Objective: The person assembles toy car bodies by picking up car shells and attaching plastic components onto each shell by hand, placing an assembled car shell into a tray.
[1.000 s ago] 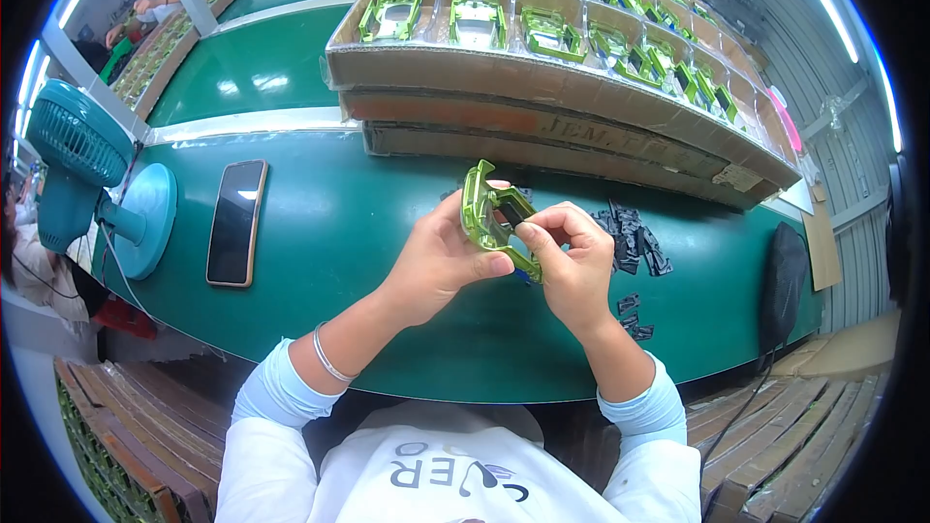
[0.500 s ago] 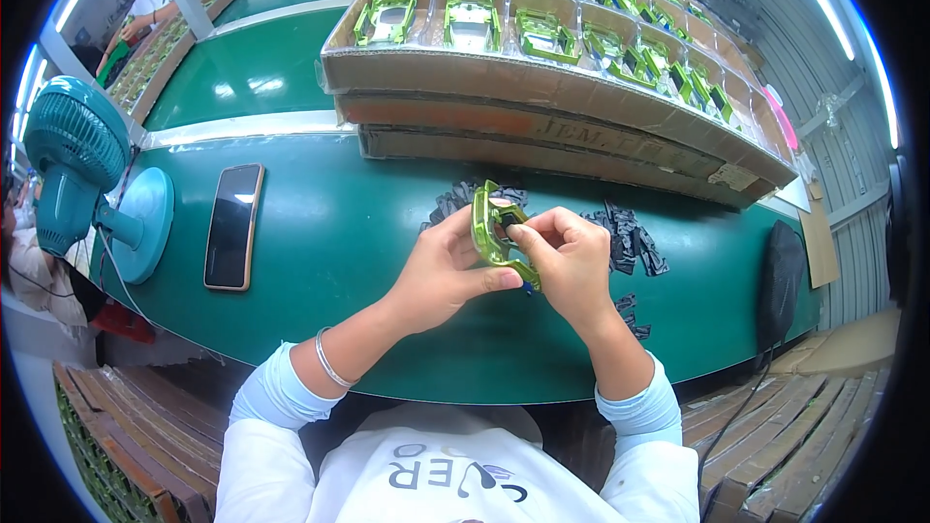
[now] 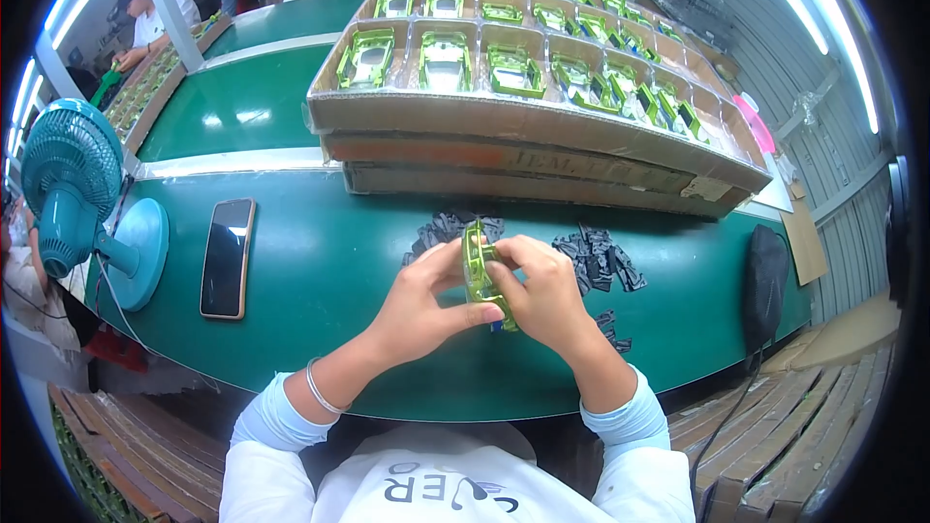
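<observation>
A shiny green toy car body (image 3: 475, 269) stands on edge between my two hands, over the green table. My left hand (image 3: 418, 298) grips it from the left, thumb along its lower end. From the right, my right hand (image 3: 544, 292) closes on it, with the thumb and bent fingers pressed at its open side. Whatever lies under those fingertips is hidden. Just behind my hands is a pile of small black plastic parts (image 3: 441, 232). More black parts (image 3: 599, 260) lie right of my right hand, with a few (image 3: 610, 329) by that wrist.
A cardboard tray (image 3: 542, 121) of green car bodies in compartments sits on other boxes at the back. On the left are a phone (image 3: 228, 260) and a teal fan (image 3: 73, 169). A black pouch (image 3: 765, 276) lies at right. Other people sit beyond the table.
The car body has turned more edge-on. A black piece visible at my right fingertips earlier is now out of sight. The whole view has shifted, showing more of the people at the back.
</observation>
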### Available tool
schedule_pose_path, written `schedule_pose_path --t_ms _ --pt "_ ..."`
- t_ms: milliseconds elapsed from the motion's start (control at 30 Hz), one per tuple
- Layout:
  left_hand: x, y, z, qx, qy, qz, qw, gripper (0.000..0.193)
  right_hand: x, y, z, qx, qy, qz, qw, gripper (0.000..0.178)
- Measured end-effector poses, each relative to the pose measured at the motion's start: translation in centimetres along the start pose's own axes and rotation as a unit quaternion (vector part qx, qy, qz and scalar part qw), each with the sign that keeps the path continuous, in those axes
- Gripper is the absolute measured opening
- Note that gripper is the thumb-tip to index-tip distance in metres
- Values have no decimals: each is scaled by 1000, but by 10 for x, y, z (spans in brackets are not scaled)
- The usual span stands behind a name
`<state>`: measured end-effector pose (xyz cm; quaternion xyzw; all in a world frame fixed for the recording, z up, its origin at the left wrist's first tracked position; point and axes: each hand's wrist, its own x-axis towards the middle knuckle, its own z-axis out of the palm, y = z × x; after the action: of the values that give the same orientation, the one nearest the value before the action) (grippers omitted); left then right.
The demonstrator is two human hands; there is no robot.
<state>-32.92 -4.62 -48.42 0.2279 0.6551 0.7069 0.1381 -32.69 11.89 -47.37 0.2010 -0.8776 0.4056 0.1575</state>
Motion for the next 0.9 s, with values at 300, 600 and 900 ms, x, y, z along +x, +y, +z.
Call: schedule_pose_path --t_ms 300,600,900 --pt "1 0 -7 50 -37 20 998 51 -2 -3 9 35 -7 62 997 12" --pt "-2 2 -1 48 -24 47 997 56 -7 1 7 90 -61 56 992 18" --pt "2 -2 8 -64 -16 -9 998 62 3 -3 11 244 81 137 957 15"
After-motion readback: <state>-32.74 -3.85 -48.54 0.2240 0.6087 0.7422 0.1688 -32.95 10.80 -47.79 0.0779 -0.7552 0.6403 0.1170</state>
